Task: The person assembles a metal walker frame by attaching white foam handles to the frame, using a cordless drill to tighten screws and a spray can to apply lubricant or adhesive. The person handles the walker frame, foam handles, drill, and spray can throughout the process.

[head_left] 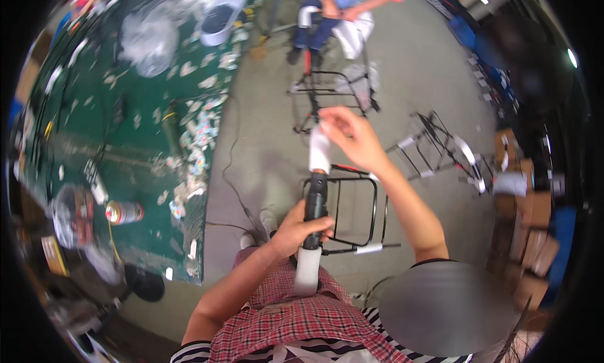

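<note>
Currently the left hand (294, 229) is wrapped around the black tube (316, 198), before the checked apron (280, 319), while the right hand (357, 140) is at the upper white wrapping (319, 154); whether it pinches, I cannot tell. If the left grip loosens, the tube could tilt, creasing the wrapping.

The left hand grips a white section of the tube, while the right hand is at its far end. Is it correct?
Not white: the head view shows the left hand gripping a black section of the tube; the right hand is at its far end.
</note>
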Demonstrator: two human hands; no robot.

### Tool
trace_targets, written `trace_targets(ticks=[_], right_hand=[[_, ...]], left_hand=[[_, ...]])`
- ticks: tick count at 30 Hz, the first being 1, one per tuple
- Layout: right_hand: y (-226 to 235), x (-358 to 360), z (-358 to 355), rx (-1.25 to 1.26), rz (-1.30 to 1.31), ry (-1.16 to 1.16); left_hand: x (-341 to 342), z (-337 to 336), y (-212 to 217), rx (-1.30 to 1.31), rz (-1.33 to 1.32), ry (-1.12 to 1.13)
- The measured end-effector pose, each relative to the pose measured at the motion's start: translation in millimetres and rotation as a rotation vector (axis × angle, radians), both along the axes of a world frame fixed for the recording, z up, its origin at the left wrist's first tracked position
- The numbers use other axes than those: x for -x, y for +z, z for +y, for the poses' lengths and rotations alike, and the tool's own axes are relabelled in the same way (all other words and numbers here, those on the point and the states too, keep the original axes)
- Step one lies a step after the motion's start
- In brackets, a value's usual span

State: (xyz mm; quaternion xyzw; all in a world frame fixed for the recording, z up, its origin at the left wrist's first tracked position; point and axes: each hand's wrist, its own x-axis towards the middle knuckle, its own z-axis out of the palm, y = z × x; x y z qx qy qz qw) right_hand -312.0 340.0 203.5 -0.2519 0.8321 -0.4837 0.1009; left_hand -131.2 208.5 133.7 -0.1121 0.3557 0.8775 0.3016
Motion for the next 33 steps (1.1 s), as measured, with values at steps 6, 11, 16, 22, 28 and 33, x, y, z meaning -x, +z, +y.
trace_targets(ticks=[6, 11, 16, 22, 28, 33], right_hand=[[-43.3, -296.7, 139.8, 0.082, -0.587, -0.227], [-32.7, -355.4, 160.5, 0.354, -0.225, -0.838], [-1.9, -363.6, 201.0, 0.507, 0.134, -1.145], [8.1, -388.5, 222.2, 0.708, 0.408, -1.416], [-30.6, -373.4, 238.9, 0.867, 0.605, -1.405], [-116.4, -351.7, 227.1, 0.694, 0.215, -1.257]], left_hand=[[8.6, 92.7, 18.9, -0.228, 0.002, -0.124], [16.2, 193.8, 56.4, -0.208, 0.075, -0.190], [13.7, 291.1, 99.1, -0.218, 0.138, -0.310], [-28.0, 391.8, 151.2, -0.150, 0.327, -0.638], [-52.4, 457.8, 151.2, 0.080, 0.560, -0.898], [-63.6, 475.7, 88.0, 0.367, 0.794, -1.195]])
